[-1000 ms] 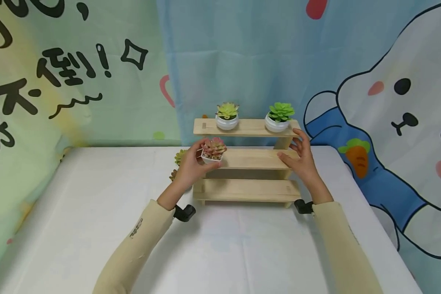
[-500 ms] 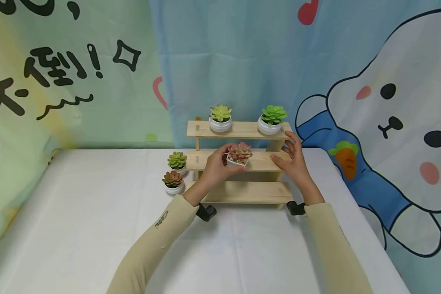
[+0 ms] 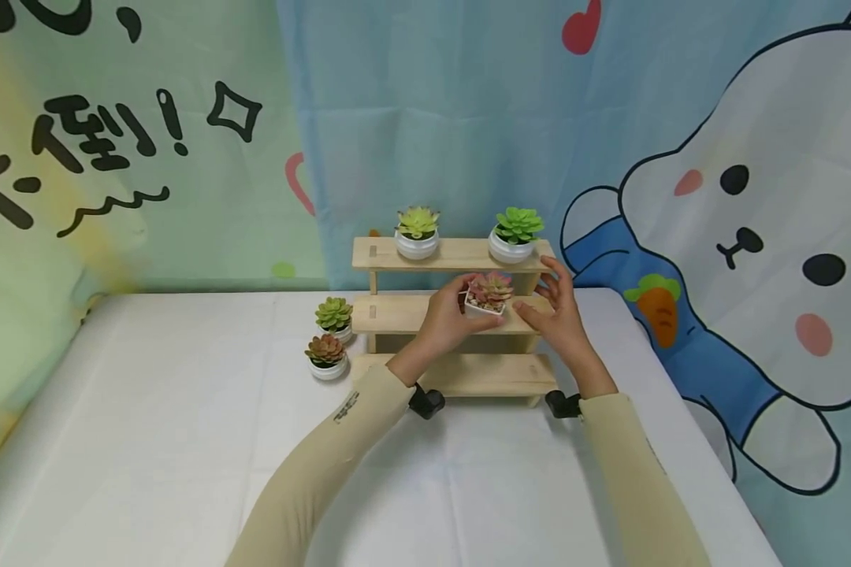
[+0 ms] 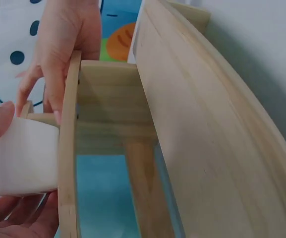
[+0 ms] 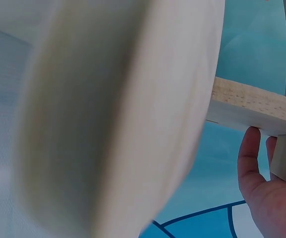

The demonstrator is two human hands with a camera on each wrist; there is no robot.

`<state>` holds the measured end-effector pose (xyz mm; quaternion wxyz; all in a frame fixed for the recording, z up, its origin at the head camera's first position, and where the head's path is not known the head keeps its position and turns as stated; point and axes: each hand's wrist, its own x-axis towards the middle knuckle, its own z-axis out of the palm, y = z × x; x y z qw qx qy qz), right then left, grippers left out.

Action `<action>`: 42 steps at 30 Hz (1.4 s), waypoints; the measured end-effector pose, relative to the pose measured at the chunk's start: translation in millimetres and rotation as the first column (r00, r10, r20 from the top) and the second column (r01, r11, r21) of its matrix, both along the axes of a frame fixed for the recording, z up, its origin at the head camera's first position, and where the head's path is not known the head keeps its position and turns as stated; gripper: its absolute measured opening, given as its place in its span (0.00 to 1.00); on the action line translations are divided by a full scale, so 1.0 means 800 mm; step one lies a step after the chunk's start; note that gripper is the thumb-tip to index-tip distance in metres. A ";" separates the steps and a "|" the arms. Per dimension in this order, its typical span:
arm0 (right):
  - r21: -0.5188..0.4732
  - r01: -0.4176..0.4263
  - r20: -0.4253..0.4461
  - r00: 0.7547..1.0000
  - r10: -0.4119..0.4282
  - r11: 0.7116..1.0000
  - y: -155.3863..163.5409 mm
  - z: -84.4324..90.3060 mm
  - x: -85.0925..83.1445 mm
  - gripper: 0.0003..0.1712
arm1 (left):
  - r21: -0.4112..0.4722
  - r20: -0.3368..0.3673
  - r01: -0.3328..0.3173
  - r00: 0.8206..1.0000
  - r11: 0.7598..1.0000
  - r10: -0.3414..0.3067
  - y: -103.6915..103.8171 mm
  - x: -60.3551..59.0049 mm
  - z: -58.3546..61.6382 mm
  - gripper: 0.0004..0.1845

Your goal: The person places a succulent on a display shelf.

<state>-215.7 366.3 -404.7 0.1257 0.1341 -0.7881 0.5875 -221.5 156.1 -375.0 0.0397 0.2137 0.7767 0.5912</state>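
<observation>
My left hand holds a small pink succulent in a white square pot. The pot is close over the right half of the middle board of a three-tier wooden plant stand. In the left wrist view, thumb and fingers grip the pot from opposite sides, right beside the board's edge. My right hand grips the stand's right end, its thumb by the middle board and its fingers up near the top one. Two fingertips reach the wood in the right wrist view.
On the top board stand a yellow-green succulent and a bright green one, both in round white pots. Left of the stand, a green succulent and a reddish-brown one sit on the white tablecloth. A printed curtain hangs behind.
My left hand has carried the pink succulent rightward from the stand's left side to near my right hand, uncovering the two plants on the table. The right hand stays at the stand's right end.
</observation>
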 end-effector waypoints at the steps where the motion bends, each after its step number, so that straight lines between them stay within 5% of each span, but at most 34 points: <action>1: 0.000 -0.002 0.004 1.000 0.002 1.000 -0.002 -0.001 -0.001 0.45 | 0.001 0.002 -0.005 1.000 1.000 0.005 0.002 0.000 -0.001 0.40; 14: 0.005 0.021 0.091 0.996 -0.021 1.000 -0.016 -0.001 -0.002 0.48 | -0.065 -0.005 -0.047 0.999 0.997 0.047 0.005 0.001 -0.007 0.41; 20: 0.028 0.021 0.086 0.996 -0.023 0.999 -0.018 -0.004 -0.002 0.47 | -0.013 0.080 -0.044 0.996 0.999 0.045 -0.005 0.006 -0.009 0.44; 23: 0.030 0.028 0.083 0.996 -0.031 0.999 -0.017 -0.002 -0.001 0.47 | 0.017 0.101 -0.043 0.994 0.999 0.041 -0.016 0.010 -0.010 0.43; 33: 0.029 0.046 0.087 0.995 -0.049 0.999 -0.006 0.002 -0.005 0.49 | 0.096 -0.010 -0.077 0.997 0.992 0.079 -0.062 0.024 -0.012 0.37; 42: 0.037 0.040 0.073 0.996 -0.043 0.999 -0.006 0.003 -0.005 0.49 | 0.182 -0.041 -0.188 0.979 0.965 0.198 -0.126 0.043 -0.024 0.33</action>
